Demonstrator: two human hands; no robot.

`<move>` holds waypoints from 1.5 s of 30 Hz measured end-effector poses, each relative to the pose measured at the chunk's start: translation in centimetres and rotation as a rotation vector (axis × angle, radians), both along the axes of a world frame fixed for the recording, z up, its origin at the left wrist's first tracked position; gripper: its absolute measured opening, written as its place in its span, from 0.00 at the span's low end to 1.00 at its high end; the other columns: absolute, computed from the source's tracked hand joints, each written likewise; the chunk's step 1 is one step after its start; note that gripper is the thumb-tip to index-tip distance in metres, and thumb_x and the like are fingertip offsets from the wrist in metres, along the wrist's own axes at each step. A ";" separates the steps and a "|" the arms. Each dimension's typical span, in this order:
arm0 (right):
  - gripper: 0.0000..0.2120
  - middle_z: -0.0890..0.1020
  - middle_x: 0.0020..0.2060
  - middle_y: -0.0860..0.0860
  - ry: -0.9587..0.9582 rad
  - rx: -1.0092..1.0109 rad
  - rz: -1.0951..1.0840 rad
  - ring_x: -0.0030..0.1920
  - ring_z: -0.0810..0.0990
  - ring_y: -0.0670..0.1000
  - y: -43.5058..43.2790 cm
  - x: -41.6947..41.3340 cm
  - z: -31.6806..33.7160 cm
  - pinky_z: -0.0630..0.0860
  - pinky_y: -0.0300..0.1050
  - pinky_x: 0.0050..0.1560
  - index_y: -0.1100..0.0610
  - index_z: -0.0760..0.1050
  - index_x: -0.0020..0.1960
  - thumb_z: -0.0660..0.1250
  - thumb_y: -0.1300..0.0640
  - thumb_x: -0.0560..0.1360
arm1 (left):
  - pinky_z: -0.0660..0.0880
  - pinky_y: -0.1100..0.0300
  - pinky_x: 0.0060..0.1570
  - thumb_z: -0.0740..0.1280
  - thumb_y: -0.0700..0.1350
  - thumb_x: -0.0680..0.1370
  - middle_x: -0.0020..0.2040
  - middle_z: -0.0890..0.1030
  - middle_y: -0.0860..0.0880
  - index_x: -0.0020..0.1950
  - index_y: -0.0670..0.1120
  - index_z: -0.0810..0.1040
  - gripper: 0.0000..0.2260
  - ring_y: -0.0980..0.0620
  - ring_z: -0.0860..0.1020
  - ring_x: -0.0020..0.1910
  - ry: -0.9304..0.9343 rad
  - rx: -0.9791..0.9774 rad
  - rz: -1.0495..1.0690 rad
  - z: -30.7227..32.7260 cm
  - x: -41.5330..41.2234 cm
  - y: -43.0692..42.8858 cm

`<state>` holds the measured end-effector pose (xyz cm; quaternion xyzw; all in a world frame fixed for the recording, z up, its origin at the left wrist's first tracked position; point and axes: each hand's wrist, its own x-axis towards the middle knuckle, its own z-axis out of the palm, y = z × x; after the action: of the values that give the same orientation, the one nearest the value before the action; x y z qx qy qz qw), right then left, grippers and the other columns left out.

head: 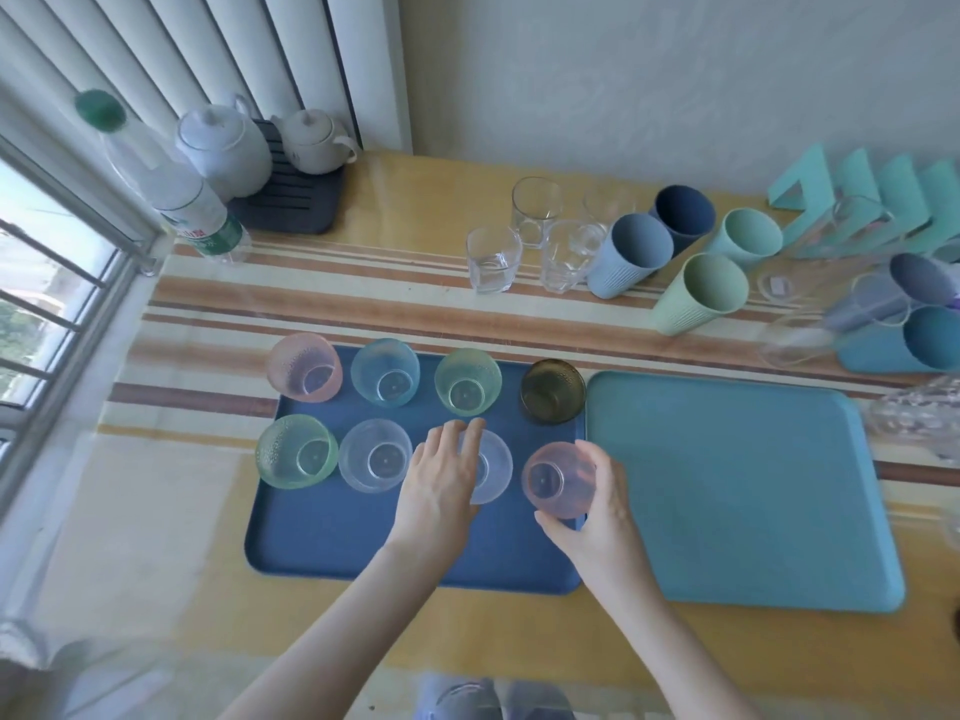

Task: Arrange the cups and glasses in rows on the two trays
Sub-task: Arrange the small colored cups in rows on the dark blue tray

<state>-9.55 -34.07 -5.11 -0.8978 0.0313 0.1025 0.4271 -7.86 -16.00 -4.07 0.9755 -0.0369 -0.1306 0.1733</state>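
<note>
A striped yellow table runs under a window with pale vertical blinds, and it's busy. Far left, a clear bottle with a green cap leans by the sill, then two white teapots on a dark ridged mat.

Down front, the dark blue tray carries two rows. Back row, left to right: a pink cup, a blue cup, a green cup and a dark olive cup right at the tray's right edge. Front row: a green cup at the left, a clear cup, then a pale bluish cup with the left hand laid over its near-left side, fingers loosely spread across the rim. It's touching; I can't tell if it's gripping.

Just beside it, the right hand wraps a second pink cup, thumb below, fingers curled round its right side, at the tray's front-right corner. The cup is tilted towards the camera.

Touching the dark tray's right side, the light blue tray lies bare.

Behind, mid-table, clear glasses stand in a cluster, then ribbed tumblers in blue, navy and green. Further right, more cups and glasses, blurred.
</note>
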 end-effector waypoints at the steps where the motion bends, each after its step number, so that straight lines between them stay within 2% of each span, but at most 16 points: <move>1: 0.36 0.69 0.62 0.46 0.009 0.003 0.001 0.60 0.71 0.45 0.0 0.0 -0.1 0.70 0.37 0.50 0.51 0.62 0.68 0.76 0.60 0.65 | 0.64 0.58 0.61 0.72 0.45 0.70 0.65 0.67 0.48 0.73 0.46 0.56 0.37 0.47 0.67 0.63 0.012 0.003 0.000 -0.1 0.1 0.0; 5: 0.36 0.68 0.62 0.46 0.028 0.008 0.008 0.61 0.70 0.44 0.2 0.0 -0.4 0.69 0.34 0.50 0.50 0.61 0.67 0.76 0.60 0.66 | 0.62 0.59 0.62 0.71 0.47 0.71 0.66 0.66 0.49 0.74 0.47 0.53 0.38 0.49 0.65 0.64 0.026 0.012 0.010 -0.5 0.4 0.1; 12: 0.38 0.65 0.61 0.43 0.018 -0.032 0.027 0.63 0.70 0.46 0.3 0.0 -0.6 0.69 0.36 0.50 0.51 0.60 0.70 0.76 0.58 0.66 | 0.61 0.58 0.64 0.74 0.50 0.68 0.67 0.67 0.48 0.74 0.43 0.53 0.42 0.48 0.65 0.66 0.025 -0.015 0.034 -0.8 0.3 0.2; 16: 0.42 0.66 0.65 0.45 0.045 -0.059 0.009 0.64 0.69 0.47 0.2 0.0 -0.4 0.73 0.43 0.50 0.53 0.58 0.71 0.77 0.53 0.65 | 0.64 0.55 0.64 0.77 0.51 0.63 0.65 0.70 0.44 0.72 0.40 0.59 0.44 0.44 0.67 0.65 -0.021 -0.060 0.068 -0.7 -0.3 0.5; 19: 0.40 0.67 0.65 0.46 0.040 -0.059 -0.006 0.63 0.71 0.49 0.1 -0.1 -0.3 0.77 0.50 0.50 0.52 0.60 0.70 0.77 0.53 0.64 | 0.67 0.53 0.62 0.78 0.50 0.62 0.63 0.72 0.44 0.70 0.40 0.64 0.42 0.43 0.70 0.63 -0.050 -0.092 0.083 -0.8 -0.8 0.7; 23: 0.36 0.69 0.63 0.45 0.021 -0.047 -0.017 0.61 0.73 0.49 0.1 -0.2 -0.4 0.77 0.48 0.50 0.51 0.62 0.68 0.76 0.55 0.65 | 0.72 0.51 0.56 0.80 0.49 0.59 0.58 0.76 0.44 0.65 0.40 0.69 0.38 0.42 0.75 0.57 -0.096 -0.076 0.087 -1.1 -1.2 0.9; 28: 0.36 0.71 0.62 0.46 0.013 -0.021 -0.034 0.61 0.73 0.49 0.1 0.1 -0.8 0.76 0.48 0.51 0.51 0.62 0.67 0.77 0.56 0.65 | 0.75 0.52 0.49 0.81 0.51 0.55 0.52 0.79 0.46 0.60 0.41 0.73 0.38 0.44 0.78 0.50 -0.150 0.009 0.060 -0.9 -1.3 1.0; 35: 0.37 0.70 0.63 0.46 0.006 0.007 -0.031 0.62 0.73 0.50 0.1 0.2 -1.2 0.76 0.52 0.54 0.50 0.62 0.68 0.77 0.55 0.64 | 0.75 0.52 0.48 0.81 0.52 0.55 0.52 0.80 0.46 0.60 0.42 0.73 0.38 0.44 0.78 0.50 -0.166 0.031 0.053 -0.9 -1.3 1.1; 37: 0.38 0.69 0.63 0.46 0.006 0.030 -0.023 0.63 0.72 0.49 0.0 0.2 -1.2 0.75 0.51 0.57 0.51 0.62 0.68 0.78 0.55 0.64 | 0.75 0.52 0.49 0.81 0.52 0.55 0.53 0.79 0.46 0.61 0.42 0.73 0.38 0.44 0.78 0.51 -0.165 0.024 0.054 -0.9 -1.4 1.2; 39: 0.41 0.68 0.65 0.48 -0.001 0.014 -0.018 0.65 0.70 0.50 0.1 0.1 -1.1 0.72 0.46 0.60 0.54 0.61 0.70 0.78 0.53 0.63 | 0.75 0.51 0.50 0.81 0.53 0.55 0.53 0.79 0.46 0.64 0.41 0.71 0.41 0.44 0.77 0.52 -0.161 0.024 0.052 -0.8 -1.4 1.2; 42: 0.46 0.68 0.66 0.53 -0.124 -0.117 0.005 0.67 0.66 0.53 0.3 0.1 -0.5 0.66 0.50 0.65 0.58 0.60 0.71 0.79 0.49 0.60 | 0.73 0.50 0.51 0.80 0.55 0.54 0.57 0.76 0.46 0.67 0.42 0.68 0.46 0.45 0.73 0.56 -0.174 0.019 0.054 -0.2 -1.5 1.6; 45: 0.47 0.68 0.68 0.52 -0.272 -0.290 0.105 0.69 0.62 0.54 1.2 0.0 0.4 0.57 0.51 0.68 0.57 0.61 0.71 0.77 0.42 0.59 | 0.71 0.48 0.52 0.81 0.53 0.53 0.61 0.74 0.46 0.68 0.44 0.67 0.46 0.48 0.66 0.58 -0.218 0.001 0.095 0.7 -1.8 3.0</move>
<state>-9.54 -32.86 -4.72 -0.9559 -0.0591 -0.0031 0.2875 -9.63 -13.03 -3.32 0.9846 -0.0094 -0.0155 0.1737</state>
